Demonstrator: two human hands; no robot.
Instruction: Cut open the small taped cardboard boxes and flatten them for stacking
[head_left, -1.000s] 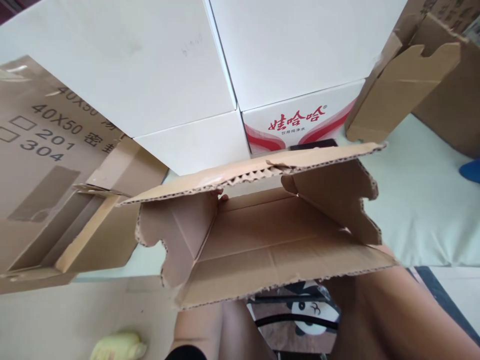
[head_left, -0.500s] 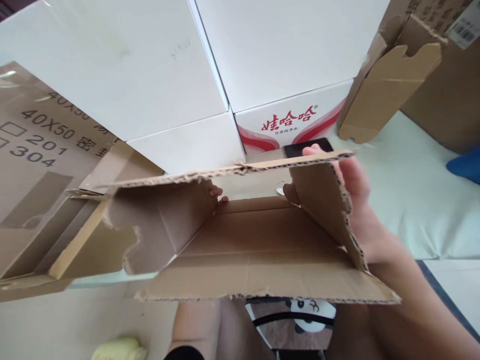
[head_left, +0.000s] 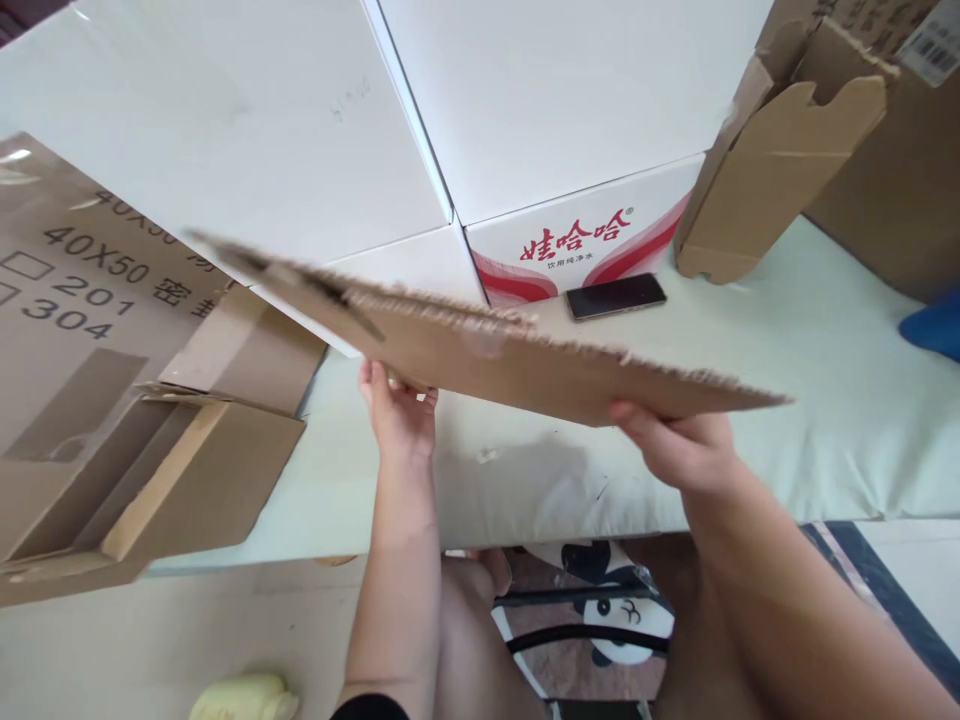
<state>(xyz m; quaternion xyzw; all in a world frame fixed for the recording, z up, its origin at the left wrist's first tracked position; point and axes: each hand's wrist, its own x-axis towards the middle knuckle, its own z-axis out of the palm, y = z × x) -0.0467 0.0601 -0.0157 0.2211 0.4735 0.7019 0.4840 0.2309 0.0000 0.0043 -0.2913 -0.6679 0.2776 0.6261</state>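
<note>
Both of my hands hold up a brown cardboard box (head_left: 510,365), folded flat and tilted, with its left end higher than its right. Its rough, torn-looking edge runs along the top. My left hand (head_left: 401,400) grips the lower edge near the left end, some fingers hidden behind the cardboard. My right hand (head_left: 686,445) pinches the lower edge toward the right end, the thumb on the near face. A phone (head_left: 616,297) lies on the pale green covered surface (head_left: 525,480) behind the cardboard.
White cartons (head_left: 585,90) stand at the back, one with red print. An open cardboard box (head_left: 772,170) stands upright at the right, beside a blue object (head_left: 934,328). More brown boxes (head_left: 202,480) sit at the left. A pale yellow object (head_left: 244,697) is on the floor.
The box was opened out as a hollow frame and is now collapsed flat and tilted. Both hands have shifted to its lower edge, and the phone behind has come into full view.
</note>
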